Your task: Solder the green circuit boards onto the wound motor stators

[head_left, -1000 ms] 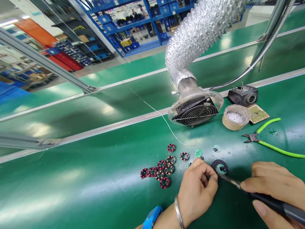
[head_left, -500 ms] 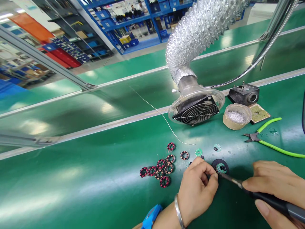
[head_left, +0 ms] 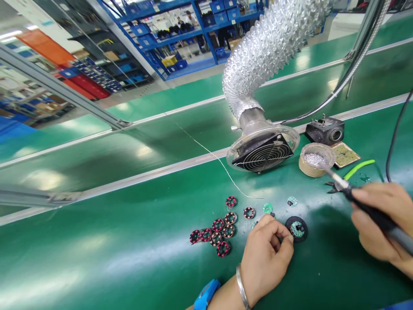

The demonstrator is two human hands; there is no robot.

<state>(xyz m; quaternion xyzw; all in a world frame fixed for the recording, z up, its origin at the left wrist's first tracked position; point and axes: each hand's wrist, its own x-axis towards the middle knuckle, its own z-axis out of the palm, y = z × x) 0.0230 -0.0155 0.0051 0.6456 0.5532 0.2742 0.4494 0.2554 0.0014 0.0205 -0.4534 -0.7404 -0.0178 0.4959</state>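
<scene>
My right hand (head_left: 383, 219) is wrapped round the dark handle of a soldering iron (head_left: 371, 207). The iron's tip is at the near rim of a round tub (head_left: 312, 170) filled with silvery shavings. Beside a black disc (head_left: 303, 236) that carries a small round green circuit board (head_left: 297, 229), my left hand (head_left: 269, 258) rests with thumb and forefinger pinched at the disc's left edge. Whatever lies between those fingertips is too small to make out. Green-handled cutters (head_left: 358, 169) lie behind the iron, partly covered by my right hand.
Several copper-wound ring coils (head_left: 222, 249) lie left of my hands. Loose round boards (head_left: 292, 201) and a strand of thin wire (head_left: 226, 170) are behind. A fume extractor hood (head_left: 263, 157) hangs over the bench, near a black iron holder (head_left: 325, 130) and a sponge tray (head_left: 346, 155).
My right hand has lifted the soldering iron away from the board and moved its tip up to the tub of shavings. The left hand stays pinched beside the disc.
</scene>
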